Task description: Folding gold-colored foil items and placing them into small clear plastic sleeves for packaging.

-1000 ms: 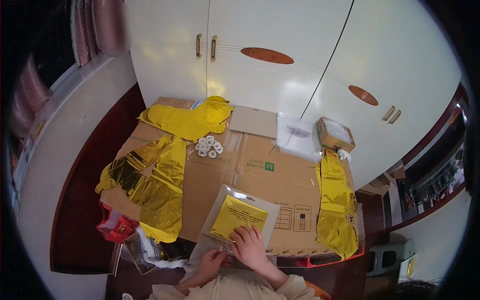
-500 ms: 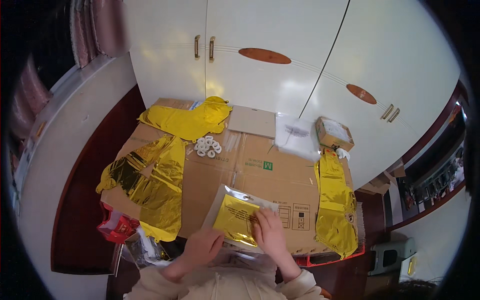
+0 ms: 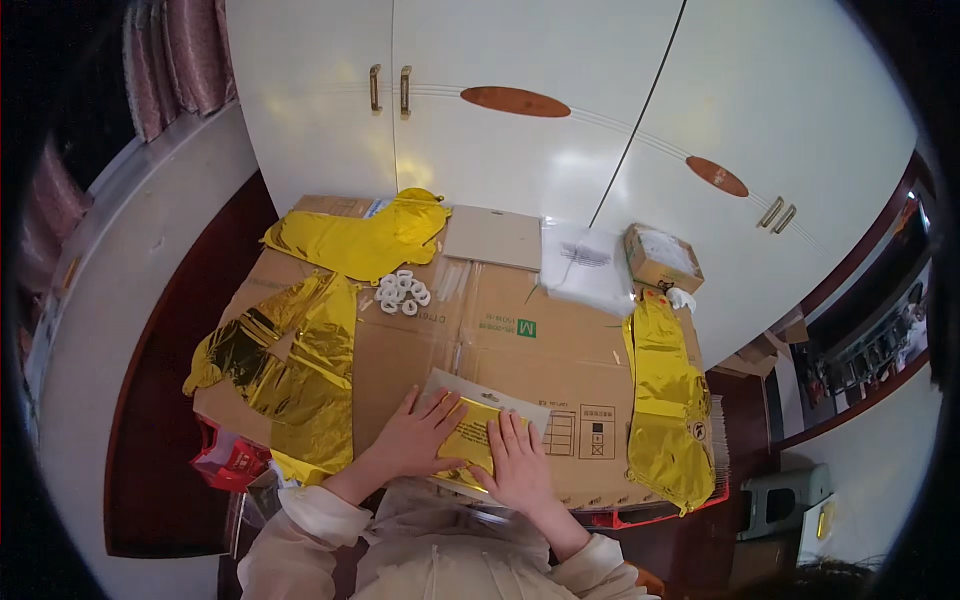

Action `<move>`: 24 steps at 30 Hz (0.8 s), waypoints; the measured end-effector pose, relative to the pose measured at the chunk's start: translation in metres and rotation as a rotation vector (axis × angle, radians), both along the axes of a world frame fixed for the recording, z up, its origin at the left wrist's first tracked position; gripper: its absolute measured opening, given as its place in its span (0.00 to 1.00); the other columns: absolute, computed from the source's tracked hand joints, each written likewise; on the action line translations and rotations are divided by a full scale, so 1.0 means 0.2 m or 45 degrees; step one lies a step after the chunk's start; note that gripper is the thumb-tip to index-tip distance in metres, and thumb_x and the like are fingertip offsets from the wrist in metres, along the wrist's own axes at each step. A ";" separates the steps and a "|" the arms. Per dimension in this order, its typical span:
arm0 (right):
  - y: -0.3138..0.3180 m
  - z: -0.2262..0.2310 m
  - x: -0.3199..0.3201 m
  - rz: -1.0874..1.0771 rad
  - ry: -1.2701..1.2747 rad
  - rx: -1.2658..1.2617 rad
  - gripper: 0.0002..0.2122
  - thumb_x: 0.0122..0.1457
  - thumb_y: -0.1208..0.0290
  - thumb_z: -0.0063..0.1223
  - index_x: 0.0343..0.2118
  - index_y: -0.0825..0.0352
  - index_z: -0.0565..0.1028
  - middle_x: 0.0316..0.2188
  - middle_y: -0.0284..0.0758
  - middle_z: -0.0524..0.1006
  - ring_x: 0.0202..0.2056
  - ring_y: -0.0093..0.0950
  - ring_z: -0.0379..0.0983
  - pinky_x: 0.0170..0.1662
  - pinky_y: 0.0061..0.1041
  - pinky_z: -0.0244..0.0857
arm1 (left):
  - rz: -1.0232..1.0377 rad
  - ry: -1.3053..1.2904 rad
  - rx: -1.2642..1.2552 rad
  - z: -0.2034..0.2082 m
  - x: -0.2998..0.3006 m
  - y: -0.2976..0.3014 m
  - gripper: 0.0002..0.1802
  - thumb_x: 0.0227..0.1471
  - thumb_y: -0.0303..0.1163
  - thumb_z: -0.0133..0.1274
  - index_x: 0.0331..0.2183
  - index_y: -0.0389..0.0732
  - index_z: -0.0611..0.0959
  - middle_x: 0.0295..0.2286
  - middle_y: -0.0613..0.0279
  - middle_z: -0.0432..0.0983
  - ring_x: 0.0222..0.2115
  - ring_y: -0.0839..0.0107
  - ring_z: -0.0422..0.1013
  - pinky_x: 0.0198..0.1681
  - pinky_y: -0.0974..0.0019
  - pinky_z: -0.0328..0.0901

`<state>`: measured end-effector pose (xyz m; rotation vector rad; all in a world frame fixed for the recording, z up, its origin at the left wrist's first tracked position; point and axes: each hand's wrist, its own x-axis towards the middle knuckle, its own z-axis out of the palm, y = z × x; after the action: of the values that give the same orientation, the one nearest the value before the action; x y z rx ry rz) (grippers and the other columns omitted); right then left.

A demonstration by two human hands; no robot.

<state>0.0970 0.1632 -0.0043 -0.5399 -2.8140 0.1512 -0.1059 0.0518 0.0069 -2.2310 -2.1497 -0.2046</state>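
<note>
A clear plastic bag [image 3: 533, 411] with a hanging hole lies on the cardboard, and a folded gold foil balloon [image 3: 468, 437] shows inside it. My left hand [image 3: 411, 437] rests flat on its left side, fingers stretched toward its upper edge. On the right side, my right hand [image 3: 517, 462] presses down with its fingers out straight. Both hands are open and touch the bag. Part of the balloon and the bag's lower corners are hidden under my hands.
Flat gold foil balloons lie at the left [image 3: 310, 370], far left [image 3: 350, 240] and right [image 3: 668, 400] of the cardboard [image 3: 410, 350]. White rings [image 3: 402, 290] sit in a pile. Behind are a grey board [image 3: 493, 240], clear bags [image 3: 585, 265] and a small box [image 3: 662, 255].
My left hand has gone from a loosely curled pose at the bag's lower left to lying flat on it. My right hand has shifted slightly left and down, fingers now straighter.
</note>
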 end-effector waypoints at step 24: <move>0.24 0.16 0.38 0.067 0.291 0.044 0.19 0.50 0.63 0.61 0.45 0.61 0.75 0.41 0.34 0.73 0.46 0.33 0.68 0.53 0.42 0.55 | -0.006 -0.030 -0.138 -0.02 0.17 0.13 0.60 0.43 0.74 0.45 0.63 0.36 0.57 0.63 0.37 0.46 0.65 0.45 0.41 0.62 0.30 0.35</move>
<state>0.1731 0.2119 0.0273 -0.4127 -2.6039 0.1629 -0.0718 0.0776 0.0025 -2.3019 -2.2188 -0.1179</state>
